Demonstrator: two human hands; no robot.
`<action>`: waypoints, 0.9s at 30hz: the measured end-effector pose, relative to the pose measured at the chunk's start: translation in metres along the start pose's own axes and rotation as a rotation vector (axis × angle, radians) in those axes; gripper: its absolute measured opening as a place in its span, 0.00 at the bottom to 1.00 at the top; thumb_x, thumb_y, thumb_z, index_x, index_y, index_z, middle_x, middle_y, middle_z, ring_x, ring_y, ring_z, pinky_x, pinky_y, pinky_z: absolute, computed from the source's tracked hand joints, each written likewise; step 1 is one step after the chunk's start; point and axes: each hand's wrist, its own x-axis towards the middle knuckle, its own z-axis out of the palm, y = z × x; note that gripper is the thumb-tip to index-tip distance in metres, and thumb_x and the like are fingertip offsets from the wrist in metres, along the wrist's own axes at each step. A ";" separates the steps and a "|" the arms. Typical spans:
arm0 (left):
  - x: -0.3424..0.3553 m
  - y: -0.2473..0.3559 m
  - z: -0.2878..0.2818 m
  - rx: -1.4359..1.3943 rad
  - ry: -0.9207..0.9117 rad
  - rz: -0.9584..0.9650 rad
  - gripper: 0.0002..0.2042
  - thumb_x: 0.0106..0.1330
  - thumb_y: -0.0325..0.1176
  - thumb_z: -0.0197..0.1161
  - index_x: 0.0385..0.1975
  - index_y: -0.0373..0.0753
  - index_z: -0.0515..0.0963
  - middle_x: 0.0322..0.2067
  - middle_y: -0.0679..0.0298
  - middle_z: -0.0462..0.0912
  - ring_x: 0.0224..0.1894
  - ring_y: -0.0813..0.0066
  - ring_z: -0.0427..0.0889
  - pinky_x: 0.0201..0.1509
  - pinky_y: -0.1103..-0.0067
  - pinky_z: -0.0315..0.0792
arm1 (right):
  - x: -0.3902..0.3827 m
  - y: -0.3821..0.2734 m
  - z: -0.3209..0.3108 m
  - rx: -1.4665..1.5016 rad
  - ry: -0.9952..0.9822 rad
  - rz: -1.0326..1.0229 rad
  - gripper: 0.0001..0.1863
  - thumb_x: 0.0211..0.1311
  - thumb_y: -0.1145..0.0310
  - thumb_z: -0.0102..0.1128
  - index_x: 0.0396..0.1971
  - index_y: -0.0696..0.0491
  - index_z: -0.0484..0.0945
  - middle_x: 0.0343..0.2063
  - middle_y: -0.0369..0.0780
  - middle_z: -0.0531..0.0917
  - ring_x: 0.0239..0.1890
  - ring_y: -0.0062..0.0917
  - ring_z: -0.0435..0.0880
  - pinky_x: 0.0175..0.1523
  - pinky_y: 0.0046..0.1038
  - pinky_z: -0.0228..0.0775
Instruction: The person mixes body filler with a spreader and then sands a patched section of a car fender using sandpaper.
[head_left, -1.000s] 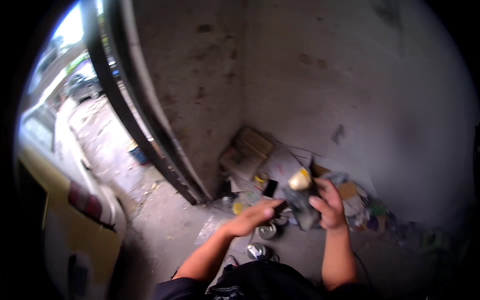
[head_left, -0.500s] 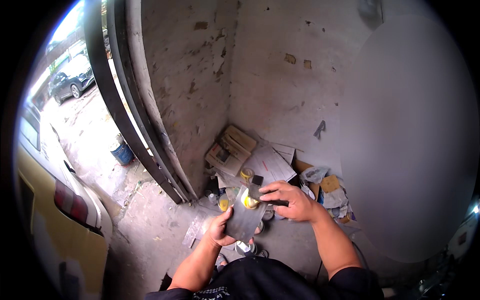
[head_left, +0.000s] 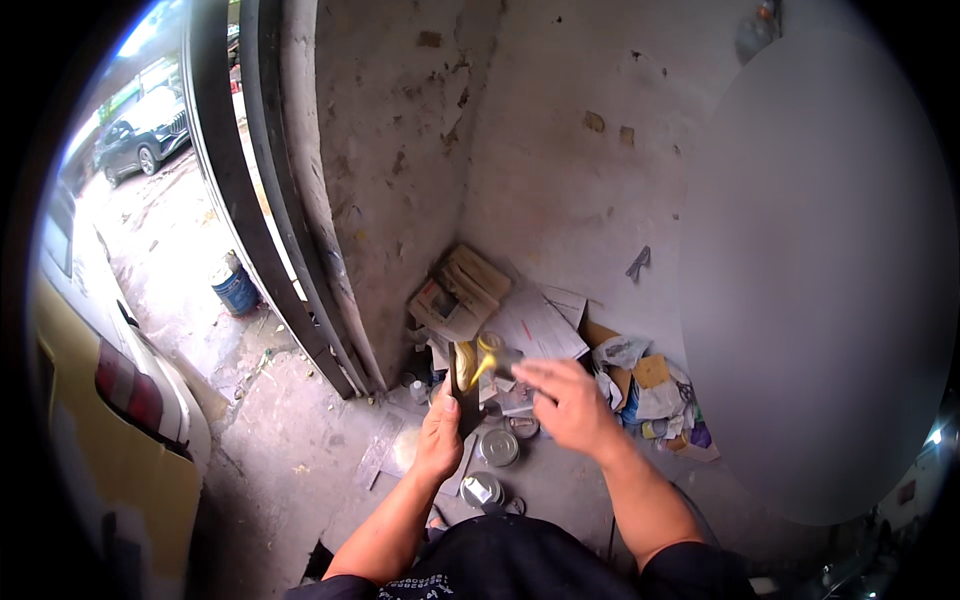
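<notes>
My left hand (head_left: 438, 432) is closed round a flat dark plate (head_left: 468, 414), tilted nearly edge-on, with pale yellow paste (head_left: 462, 364) on its upper part. My right hand (head_left: 572, 402) holds a dark spreader (head_left: 505, 360) beside the paste, its fingers pinched on it. Yellow paste shows on the spreader's end; hand and tool are blurred by motion. Just beyond and below the hands stand metal cans (head_left: 497, 448) on the concrete floor, one (head_left: 482, 491) near my feet.
A yellow-and-white vehicle rear (head_left: 150, 440) fills the lower left. Dark metal posts (head_left: 223, 200) frame an opening; a blue bucket (head_left: 236, 294) and parked car (head_left: 140, 145) are outside. Cardboard and paper (head_left: 462, 290) lie against stained walls (head_left: 580, 190). The right side is blurred out.
The plate in my left hand has turned from face-up to nearly edge-on and risen slightly. My right hand has shifted a little with the spreader, which now carries visible yellow paste.
</notes>
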 end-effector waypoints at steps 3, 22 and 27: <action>0.008 -0.008 -0.005 -0.053 0.009 0.065 0.29 0.76 0.48 0.40 0.70 0.35 0.52 0.62 0.60 0.67 0.61 0.69 0.68 0.63 0.73 0.65 | 0.009 -0.014 0.019 0.054 -0.043 -0.014 0.22 0.50 0.78 0.55 0.48 0.55 0.81 0.47 0.46 0.80 0.51 0.41 0.75 0.58 0.35 0.68; 0.013 0.045 -0.024 -0.616 -0.336 -0.369 0.36 0.69 0.59 0.47 0.69 0.41 0.53 0.64 0.51 0.64 0.65 0.47 0.66 0.55 0.48 0.72 | -0.028 0.050 -0.001 0.751 0.076 0.298 0.19 0.62 0.77 0.53 0.55 0.55 0.70 0.48 0.41 0.79 0.53 0.27 0.77 0.58 0.32 0.70; 0.021 0.033 0.002 -0.249 -0.159 -0.089 0.41 0.66 0.66 0.44 0.69 0.39 0.53 0.65 0.49 0.63 0.66 0.57 0.65 0.69 0.61 0.57 | -0.046 0.025 0.037 1.224 -0.171 0.597 0.23 0.61 0.78 0.57 0.56 0.57 0.65 0.47 0.43 0.78 0.50 0.23 0.77 0.54 0.27 0.72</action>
